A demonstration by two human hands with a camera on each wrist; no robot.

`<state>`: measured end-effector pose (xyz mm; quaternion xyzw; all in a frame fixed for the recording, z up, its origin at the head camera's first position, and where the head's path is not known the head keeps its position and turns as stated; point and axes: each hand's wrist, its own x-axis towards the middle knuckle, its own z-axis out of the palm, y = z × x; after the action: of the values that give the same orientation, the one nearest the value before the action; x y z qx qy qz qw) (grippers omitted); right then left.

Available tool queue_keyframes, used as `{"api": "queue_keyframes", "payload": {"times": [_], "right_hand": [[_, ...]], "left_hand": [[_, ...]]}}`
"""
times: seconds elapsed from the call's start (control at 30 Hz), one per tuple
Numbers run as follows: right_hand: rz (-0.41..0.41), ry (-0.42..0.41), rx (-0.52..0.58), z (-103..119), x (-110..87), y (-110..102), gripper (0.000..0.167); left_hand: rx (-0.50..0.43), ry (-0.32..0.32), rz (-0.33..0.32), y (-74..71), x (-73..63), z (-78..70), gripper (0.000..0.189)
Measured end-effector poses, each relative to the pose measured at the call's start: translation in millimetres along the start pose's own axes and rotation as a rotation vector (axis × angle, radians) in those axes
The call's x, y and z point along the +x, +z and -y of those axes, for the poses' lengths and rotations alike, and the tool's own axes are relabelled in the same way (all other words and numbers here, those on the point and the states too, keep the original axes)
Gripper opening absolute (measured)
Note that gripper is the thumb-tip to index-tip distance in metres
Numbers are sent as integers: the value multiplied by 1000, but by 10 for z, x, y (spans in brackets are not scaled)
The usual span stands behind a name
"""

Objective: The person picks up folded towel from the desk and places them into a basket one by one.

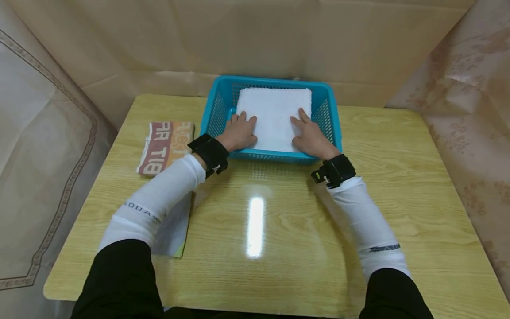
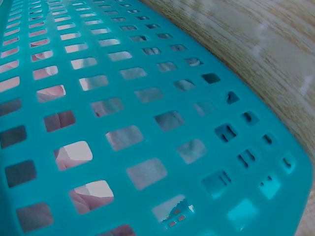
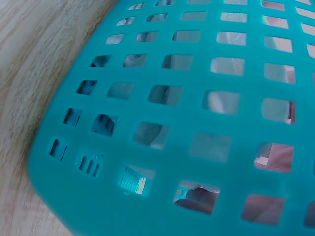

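A folded white towel lies flat inside a blue plastic basket at the back of the table. My left hand reaches over the front rim and rests on the towel's left front part, fingers extended. On the towel's right side, my right hand presses with its index finger pointing forward. In the left wrist view the basket's perforated wall fills most of the picture, with bits of the hand showing through the holes. The right wrist view likewise shows the basket wall and parts of the hand behind it.
Left of the basket lies a folded orange, red and white patterned cloth. A grey cloth is partly hidden under my left forearm. The wooden table backs onto a beige draped sheet.
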<state>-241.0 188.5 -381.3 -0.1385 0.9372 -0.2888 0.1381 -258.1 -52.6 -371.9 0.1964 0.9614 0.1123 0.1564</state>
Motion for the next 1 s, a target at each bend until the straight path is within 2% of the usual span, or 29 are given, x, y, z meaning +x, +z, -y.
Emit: {"api": "queue_keyframes", "payload": {"times": [0.6,0.77,1.0], "right_hand": [[-6,16,-8,27,-92,-17,67],[1,10,-8,42,-54,-20,67],[9,-13,-14,85,16,-18,67]], "left_hand": [[3,22,-20,24,-17,-40,51],[3,27,-35,-2,-23,-1,47],[-16,32,-63,-70,-92,58,32]]}}
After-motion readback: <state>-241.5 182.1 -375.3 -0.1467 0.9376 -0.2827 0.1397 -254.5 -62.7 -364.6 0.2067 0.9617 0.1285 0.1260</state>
